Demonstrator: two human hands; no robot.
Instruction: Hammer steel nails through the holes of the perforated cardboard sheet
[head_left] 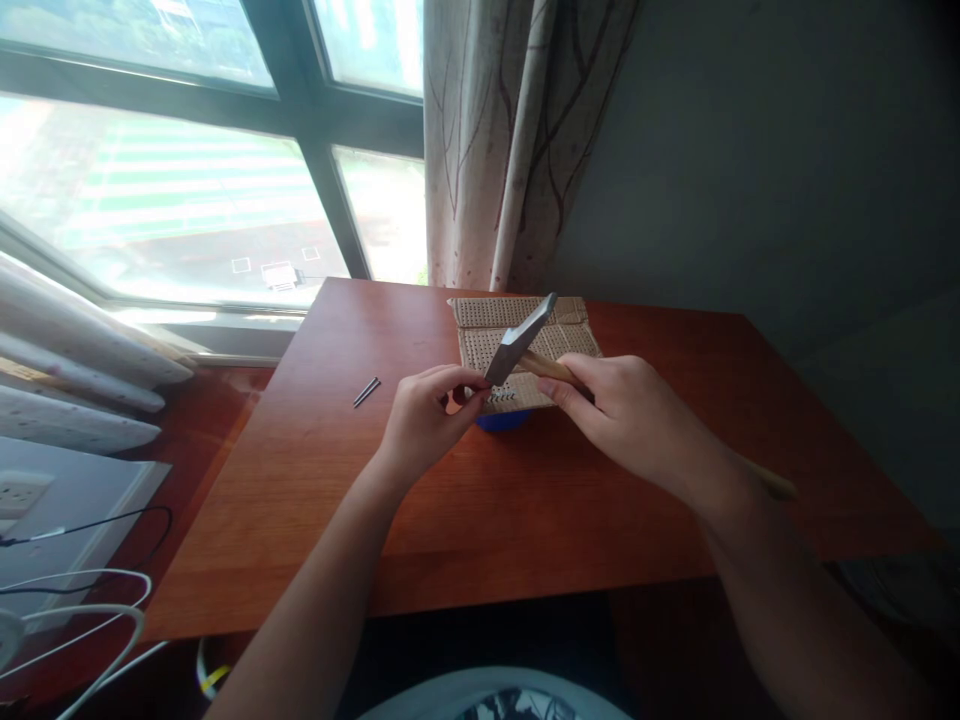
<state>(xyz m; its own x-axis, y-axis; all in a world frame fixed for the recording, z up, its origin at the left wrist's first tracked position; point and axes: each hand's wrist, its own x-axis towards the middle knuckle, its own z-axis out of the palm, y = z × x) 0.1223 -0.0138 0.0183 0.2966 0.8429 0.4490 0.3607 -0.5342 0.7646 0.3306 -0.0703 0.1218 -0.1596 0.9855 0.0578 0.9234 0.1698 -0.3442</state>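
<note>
A hammer [520,340] is gripped near its head by the right hand [622,410] for control, while something small, too small to identify, is pinched by the left hand [424,415] at the near edge of the cardboard [525,345], left of which 2 nails [367,392] lie.

blue object [501,422] mostly under cardboard [525,345]

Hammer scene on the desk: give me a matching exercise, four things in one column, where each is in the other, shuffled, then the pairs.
Things:
1. hammer
2. loose nails
3. cardboard sheet
4. left hand

Places:
A. lying on the bare table, left of the hands
B. gripped by the right hand, head raised over the cardboard
C. pinching at the cardboard's near edge
D. lying at the table's far side, near the curtain

Pairs: 1-B, 2-A, 3-D, 4-C
</note>
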